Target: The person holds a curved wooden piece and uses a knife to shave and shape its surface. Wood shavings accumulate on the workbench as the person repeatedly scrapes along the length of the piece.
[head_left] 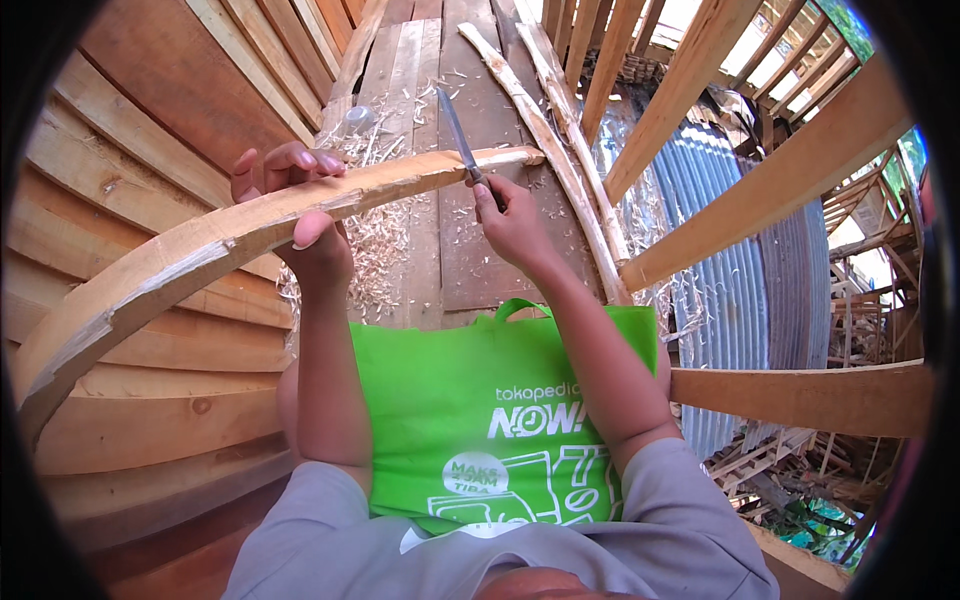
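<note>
Left grip [322, 254] loosely clasps plank [195, 236]; right grip [515, 224] closed on knife [456, 127]. Plank looks stiff, likely splintery; best held mid-length, left of knife.

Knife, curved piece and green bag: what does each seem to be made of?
Knife: blade probably bare steel, going by its grey sheen; the handle is mostly hidden by the right hand, so its material is unclear.
Curved piece: raw wood, apparently unvarnished, with pale brown faces and rough, splintered edges.
Green bag: perhaps non-woven fabric, matte and softly creased with white print.
</note>
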Motion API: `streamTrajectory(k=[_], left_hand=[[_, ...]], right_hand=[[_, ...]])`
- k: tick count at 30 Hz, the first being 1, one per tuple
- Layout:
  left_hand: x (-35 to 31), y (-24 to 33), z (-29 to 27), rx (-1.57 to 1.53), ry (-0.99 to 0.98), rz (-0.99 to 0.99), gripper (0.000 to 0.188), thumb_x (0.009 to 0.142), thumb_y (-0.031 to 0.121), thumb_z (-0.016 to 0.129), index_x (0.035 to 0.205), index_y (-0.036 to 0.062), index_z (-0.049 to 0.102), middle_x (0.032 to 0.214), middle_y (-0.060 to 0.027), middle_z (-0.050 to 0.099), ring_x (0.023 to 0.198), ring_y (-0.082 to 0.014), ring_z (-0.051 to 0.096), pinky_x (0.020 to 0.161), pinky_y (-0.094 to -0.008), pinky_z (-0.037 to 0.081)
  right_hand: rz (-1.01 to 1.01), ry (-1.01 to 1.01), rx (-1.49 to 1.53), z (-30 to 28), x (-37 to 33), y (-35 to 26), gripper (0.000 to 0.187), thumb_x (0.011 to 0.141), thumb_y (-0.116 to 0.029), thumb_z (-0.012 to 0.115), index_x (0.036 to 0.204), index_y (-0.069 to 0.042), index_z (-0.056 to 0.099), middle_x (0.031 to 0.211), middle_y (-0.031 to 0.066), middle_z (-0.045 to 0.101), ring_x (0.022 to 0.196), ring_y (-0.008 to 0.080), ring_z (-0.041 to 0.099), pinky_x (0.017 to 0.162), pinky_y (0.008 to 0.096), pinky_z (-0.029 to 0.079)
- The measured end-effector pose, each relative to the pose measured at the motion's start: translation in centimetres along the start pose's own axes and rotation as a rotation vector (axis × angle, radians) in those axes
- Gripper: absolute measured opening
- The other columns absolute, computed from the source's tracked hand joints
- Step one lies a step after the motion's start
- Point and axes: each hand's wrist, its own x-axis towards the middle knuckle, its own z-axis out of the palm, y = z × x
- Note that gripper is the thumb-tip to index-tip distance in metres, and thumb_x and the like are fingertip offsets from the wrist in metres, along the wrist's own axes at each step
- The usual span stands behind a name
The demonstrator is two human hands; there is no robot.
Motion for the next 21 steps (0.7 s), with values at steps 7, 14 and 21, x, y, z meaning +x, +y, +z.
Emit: streamTrajectory(k=[7,14,21], left_hand=[[-1.0,-1.0,-1.9,-0.106,-0.151,-0.050,0.069,0.082,0.052,0.073,0.125,0.0124,0.037,0.082,0.0005,0.048,0.083,-0.0135,0.053,0.084,-0.0344,0.046],[-3.1,-1.8,-0.8,-0.044,0.143,0.047,0.044,0.093,0.035,0.068,0.110,0.0119,0.034,0.077,-0.0017,0.051,0.074,-0.0137,0.054,0.076,-0.0339,0.048],[-3.0,-2.3,-2.1,-0.036,-0.039,0.126,0.069,0.088,0.052,0.068,0.128,0.0129,0.028,0.084,-0.0045,0.052,0.079,-0.0159,0.053,0.078,-0.0327,0.047]], right_hand=[[0.180,-0.089,0.166,0.4,-0.2,1.4,0.029,0.097,-0.024,0.059,0.113,-0.001,0.066,0.077,0.0059,0.067,0.070,0.0132,0.063,0.069,0.0333,0.050],[0.025,0.003,0.053,0.8,-0.2,2.2,0.025,0.097,-0.022,0.060,0.098,0.001,0.068,0.072,0.0043,0.065,0.065,0.0113,0.059,0.062,0.0306,0.047],[0.005,0.014,0.127,0.7,-0.4,0.9,0.018,0.096,-0.019,0.064,0.098,-0.003,0.058,0.075,0.0040,0.062,0.061,0.0105,0.055,0.053,0.0281,0.042]])
